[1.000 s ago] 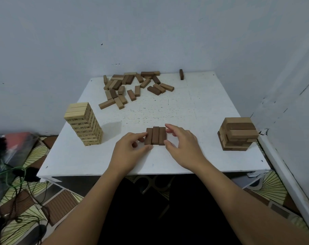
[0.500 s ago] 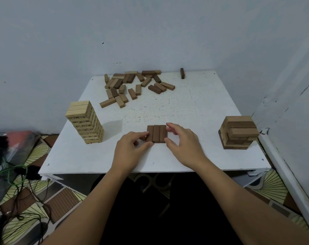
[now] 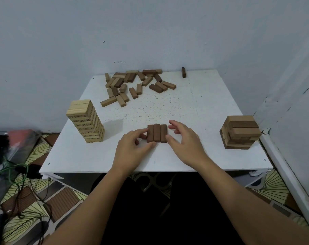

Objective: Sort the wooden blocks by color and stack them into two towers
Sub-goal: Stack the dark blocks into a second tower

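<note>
Now hands (image 3: 157, 147) flank dark blocks (image 3: 157, 133)

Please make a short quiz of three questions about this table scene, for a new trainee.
1. How many dark blocks lie side by side between the hands?
2. True or false: the pale tower stands nearer the left hand than the right hand.
3. Where is the loose pile? A) far edge B) near edge C) on the floor

Key: 1. three; 2. true; 3. A
</note>
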`<action>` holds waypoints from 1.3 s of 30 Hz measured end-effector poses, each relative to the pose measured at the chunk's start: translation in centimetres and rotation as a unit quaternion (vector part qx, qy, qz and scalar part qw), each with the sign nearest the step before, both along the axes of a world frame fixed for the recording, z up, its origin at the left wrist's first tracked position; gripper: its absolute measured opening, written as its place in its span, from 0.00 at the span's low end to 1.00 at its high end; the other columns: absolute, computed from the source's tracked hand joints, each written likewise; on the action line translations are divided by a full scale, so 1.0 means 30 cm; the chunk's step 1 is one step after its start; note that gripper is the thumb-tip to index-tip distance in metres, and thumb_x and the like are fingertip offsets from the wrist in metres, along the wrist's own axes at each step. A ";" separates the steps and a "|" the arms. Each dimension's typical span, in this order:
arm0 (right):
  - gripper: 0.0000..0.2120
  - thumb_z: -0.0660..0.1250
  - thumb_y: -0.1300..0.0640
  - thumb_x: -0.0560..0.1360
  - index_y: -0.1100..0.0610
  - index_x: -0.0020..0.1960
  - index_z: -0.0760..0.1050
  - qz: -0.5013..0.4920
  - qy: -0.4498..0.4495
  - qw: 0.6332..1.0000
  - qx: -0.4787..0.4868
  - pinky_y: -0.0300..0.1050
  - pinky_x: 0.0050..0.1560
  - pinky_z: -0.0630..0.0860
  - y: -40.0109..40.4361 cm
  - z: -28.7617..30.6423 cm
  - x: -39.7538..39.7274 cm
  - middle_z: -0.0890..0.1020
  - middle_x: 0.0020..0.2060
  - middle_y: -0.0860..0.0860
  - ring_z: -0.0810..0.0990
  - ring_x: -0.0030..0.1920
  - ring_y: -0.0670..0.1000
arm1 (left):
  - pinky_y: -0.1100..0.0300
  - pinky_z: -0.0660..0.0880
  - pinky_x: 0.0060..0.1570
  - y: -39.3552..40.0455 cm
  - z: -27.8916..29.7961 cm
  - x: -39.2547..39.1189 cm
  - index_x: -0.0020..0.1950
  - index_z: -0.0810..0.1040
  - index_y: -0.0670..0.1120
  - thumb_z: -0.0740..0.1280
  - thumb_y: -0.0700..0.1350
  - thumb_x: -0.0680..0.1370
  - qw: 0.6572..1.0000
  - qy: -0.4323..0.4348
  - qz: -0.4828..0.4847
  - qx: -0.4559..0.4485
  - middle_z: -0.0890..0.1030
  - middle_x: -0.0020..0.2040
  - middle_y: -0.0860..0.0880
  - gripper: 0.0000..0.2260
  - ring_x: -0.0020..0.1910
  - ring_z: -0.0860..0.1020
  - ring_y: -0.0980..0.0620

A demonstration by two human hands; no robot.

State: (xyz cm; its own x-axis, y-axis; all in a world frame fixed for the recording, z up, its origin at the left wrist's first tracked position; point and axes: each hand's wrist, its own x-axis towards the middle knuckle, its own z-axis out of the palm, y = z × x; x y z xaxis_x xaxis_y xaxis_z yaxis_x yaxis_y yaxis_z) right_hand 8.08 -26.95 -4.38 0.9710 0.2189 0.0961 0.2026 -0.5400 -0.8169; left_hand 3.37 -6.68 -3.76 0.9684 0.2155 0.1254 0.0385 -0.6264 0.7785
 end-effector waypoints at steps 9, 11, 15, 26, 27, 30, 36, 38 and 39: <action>0.24 0.52 0.42 0.86 0.46 0.81 0.60 -0.020 0.143 0.934 0.327 0.31 0.66 0.59 0.129 0.081 0.038 0.65 0.76 0.39 0.64 0.69 0.31 | 0.54 0.58 0.80 -0.127 0.083 0.058 0.85 0.52 0.56 0.53 0.80 0.74 0.971 -0.012 0.009 -0.239 0.57 0.83 0.58 0.46 0.79 0.59 0.62; 0.26 0.51 0.41 0.86 0.46 0.82 0.58 -0.026 0.156 0.925 0.346 0.36 0.72 0.58 0.145 0.060 0.036 0.64 0.77 0.39 0.64 0.70 0.32 | 0.49 0.54 0.82 -0.155 0.069 0.072 0.85 0.51 0.55 0.50 0.82 0.71 0.966 0.003 0.008 -0.257 0.56 0.84 0.58 0.49 0.81 0.57 0.61; 0.35 0.52 0.34 0.78 0.45 0.82 0.58 -0.014 0.168 0.924 0.343 0.38 0.74 0.57 0.150 0.048 0.040 0.64 0.77 0.38 0.61 0.75 0.36 | 0.49 0.53 0.82 -0.168 0.038 0.063 0.85 0.52 0.54 0.48 0.82 0.71 0.972 0.002 0.009 -0.236 0.56 0.84 0.57 0.50 0.81 0.56 0.61; 0.30 0.67 0.50 0.81 0.43 0.80 0.62 0.086 0.100 0.991 0.026 0.45 0.73 0.58 0.006 0.146 0.103 0.61 0.76 0.44 0.58 0.75 0.45 | 0.55 0.72 0.65 0.023 0.118 0.122 0.79 0.65 0.58 0.76 0.48 0.77 0.979 0.136 -0.091 -0.119 0.67 0.75 0.52 0.34 0.72 0.71 0.50; 0.34 0.71 0.47 0.78 0.41 0.80 0.60 0.125 0.103 0.985 -0.057 0.46 0.72 0.58 -0.015 0.157 0.119 0.58 0.77 0.44 0.56 0.76 0.47 | 0.53 0.73 0.66 0.055 0.136 0.137 0.79 0.66 0.59 0.80 0.48 0.73 0.971 0.186 -0.125 -0.079 0.67 0.73 0.51 0.38 0.70 0.71 0.49; 0.46 0.78 0.41 0.70 0.40 0.81 0.57 0.181 0.130 0.959 -0.176 0.52 0.74 0.58 -0.042 0.174 0.150 0.54 0.78 0.45 0.51 0.78 0.50 | 0.51 0.71 0.70 0.099 0.170 0.191 0.78 0.68 0.60 0.85 0.50 0.65 0.952 0.250 -0.174 0.032 0.67 0.69 0.52 0.45 0.68 0.70 0.48; 0.41 0.78 0.38 0.67 0.36 0.76 0.65 0.168 0.115 0.962 -0.180 0.53 0.74 0.61 -0.035 0.126 0.165 0.57 0.73 0.42 0.50 0.75 0.49 | 0.55 0.69 0.64 0.106 0.173 0.252 0.71 0.76 0.63 0.85 0.56 0.64 0.947 0.234 -0.191 0.111 0.67 0.63 0.55 0.37 0.63 0.70 0.52; 0.38 0.78 0.38 0.68 0.35 0.74 0.67 0.167 0.112 0.965 -0.166 0.52 0.73 0.60 -0.034 0.112 0.161 0.57 0.73 0.41 0.49 0.74 0.48 | 0.56 0.68 0.63 0.108 0.157 0.255 0.68 0.77 0.65 0.85 0.56 0.64 0.949 0.225 -0.192 0.108 0.66 0.62 0.57 0.35 0.63 0.70 0.53; 0.37 0.77 0.37 0.68 0.34 0.74 0.67 0.165 0.109 0.967 -0.163 0.53 0.73 0.60 -0.035 0.106 0.160 0.57 0.72 0.41 0.49 0.74 0.48 | 0.56 0.68 0.63 0.108 0.148 0.255 0.67 0.77 0.66 0.85 0.56 0.64 0.950 0.221 -0.192 0.105 0.66 0.62 0.57 0.34 0.63 0.69 0.54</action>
State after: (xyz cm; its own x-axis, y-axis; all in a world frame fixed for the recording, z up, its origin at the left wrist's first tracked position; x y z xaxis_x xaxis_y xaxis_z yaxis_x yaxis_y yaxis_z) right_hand 12.90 -27.99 -1.19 0.8324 0.5049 -0.2284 0.2509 -0.7109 -0.6570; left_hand 11.04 -3.43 0.69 0.9387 -0.1490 -0.3109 0.0701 -0.8005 0.5952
